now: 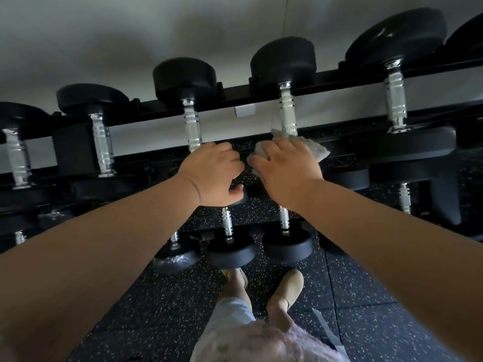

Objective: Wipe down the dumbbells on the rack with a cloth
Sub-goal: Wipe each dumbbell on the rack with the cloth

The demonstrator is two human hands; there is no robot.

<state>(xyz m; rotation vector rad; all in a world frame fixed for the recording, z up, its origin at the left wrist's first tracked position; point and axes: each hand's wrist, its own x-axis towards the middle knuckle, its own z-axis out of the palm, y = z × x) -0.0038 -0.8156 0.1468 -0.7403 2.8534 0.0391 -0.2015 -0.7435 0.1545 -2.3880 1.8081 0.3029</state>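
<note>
Both hands are reaching forward to the upper tier of the rack (pixel 339 79). The left hand (pixel 213 173) is gripping the near head of the first dumbbell (pixel 192 126), with its fingers curling over the top and the thumb hooking round the black edge below. That head is almost wholly hidden by the hand; only a sliver is showing by the thumb.

Just beside it, the right hand (pixel 287 169) is pressing a grey cloth (pixel 311 148) onto the near head of the second dumbbell (pixel 287 111), fingers spreading fairly flat over the fabric. Its fingertips are disappearing over the far side, so how far they are bending cannot be made out. The cloth is bunching out past the little finger and beside the thumb, and is covering the base of the chrome handle. The head beneath it is entirely out of sight.

Both dumbbells are lying across the rails with their far heads pointing towards the pale wall (pixel 104 35). More dumbbells are sitting to either side, the outermost ones being cut off by the frame edges. The lower-tier dumbbells (pixel 231 250) are partly hiding behind the forearms and are showing mostly their near heads. Below them, beige shoes (pixel 287 286) are standing on the speckled floor (pixel 352 283), and the whole rack is lying in dim light that is blurring its finer details
</note>
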